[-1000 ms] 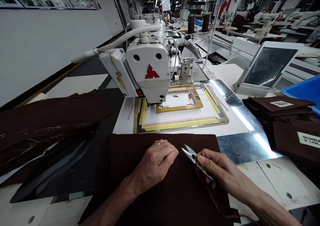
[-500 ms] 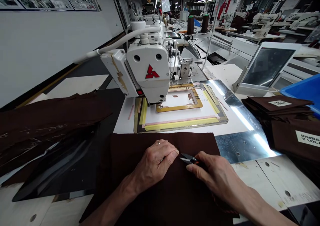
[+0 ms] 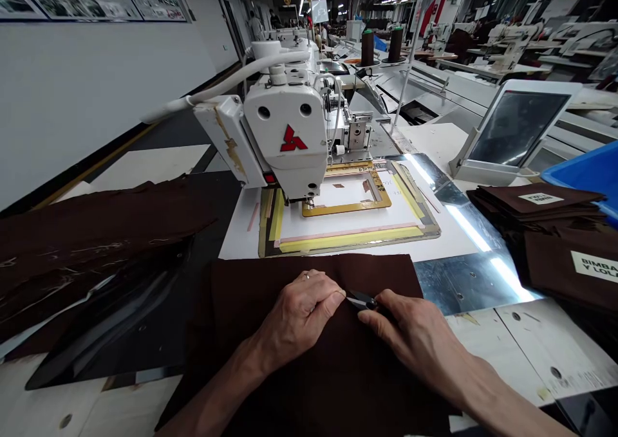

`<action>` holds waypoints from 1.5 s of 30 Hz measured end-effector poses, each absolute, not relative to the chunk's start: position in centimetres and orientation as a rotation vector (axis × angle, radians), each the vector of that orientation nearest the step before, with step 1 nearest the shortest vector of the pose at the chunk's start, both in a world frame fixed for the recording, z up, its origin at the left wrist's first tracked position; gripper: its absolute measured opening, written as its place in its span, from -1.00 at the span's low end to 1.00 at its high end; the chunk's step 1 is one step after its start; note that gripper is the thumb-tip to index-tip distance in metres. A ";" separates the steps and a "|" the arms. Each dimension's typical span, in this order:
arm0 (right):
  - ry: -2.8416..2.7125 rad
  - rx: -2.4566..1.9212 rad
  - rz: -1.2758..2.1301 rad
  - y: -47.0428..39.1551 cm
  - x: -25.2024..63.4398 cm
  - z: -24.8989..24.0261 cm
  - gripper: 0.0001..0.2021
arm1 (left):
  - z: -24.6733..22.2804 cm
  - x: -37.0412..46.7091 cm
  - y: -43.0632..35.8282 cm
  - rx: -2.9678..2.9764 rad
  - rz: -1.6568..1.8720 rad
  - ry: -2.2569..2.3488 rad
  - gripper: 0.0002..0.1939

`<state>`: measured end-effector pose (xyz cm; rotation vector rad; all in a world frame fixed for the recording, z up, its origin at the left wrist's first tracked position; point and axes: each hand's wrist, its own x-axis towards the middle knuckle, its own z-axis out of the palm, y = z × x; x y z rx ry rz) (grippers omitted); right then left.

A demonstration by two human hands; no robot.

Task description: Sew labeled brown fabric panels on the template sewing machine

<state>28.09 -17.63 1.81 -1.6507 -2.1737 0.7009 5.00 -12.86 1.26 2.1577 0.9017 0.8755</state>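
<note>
A dark brown fabric piece (image 3: 381, 372) lies spread in front of me, below the sewing machine. On its upper part, my left hand (image 3: 299, 315) is closed in a pinch, thumb against fingers. Whatever sits between those fingertips is too small or hidden to make out. My right hand (image 3: 410, 334) grips a pair of thread snips (image 3: 363, 300) with dark handles. Their blades point left and reach close to the left fingertips, just above the cloth.
Behind the cloth stands a white sewing machine head (image 3: 290, 141) over a yellow-edged clamp frame (image 3: 347, 210). Brown fabric (image 3: 96, 224) lies on the left. Labelled brown pieces (image 3: 555, 250), a blue bin (image 3: 589, 173) and a screen (image 3: 519, 128) are on the right.
The snips have moved slightly left and up, their blades closing together near the left fingertips. The fabric has shifted a little left; my left hand stays put.
</note>
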 end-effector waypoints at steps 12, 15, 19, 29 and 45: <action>-2.213 -1.611 0.525 -17.5 28.1 1.0 -0.60 | 1.2 4.9 -12.8 2.141 0.890 0.894 -0.80; -2.169 -1.624 0.614 -17.6 28.3 1.3 -0.59 | 1.1 4.7 -12.8 2.099 0.945 0.920 -0.78; -2.160 -1.658 0.695 -17.6 28.5 1.7 -0.59 | 1.2 4.7 -12.9 2.078 0.913 0.935 -0.77; -2.218 -1.621 0.572 -17.6 28.1 1.2 -0.64 | 1.4 4.9 -12.8 2.102 0.918 0.900 -0.78; -2.212 -1.647 0.588 -17.5 28.0 1.1 -0.61 | 1.3 4.8 -12.9 2.089 0.912 0.892 -0.79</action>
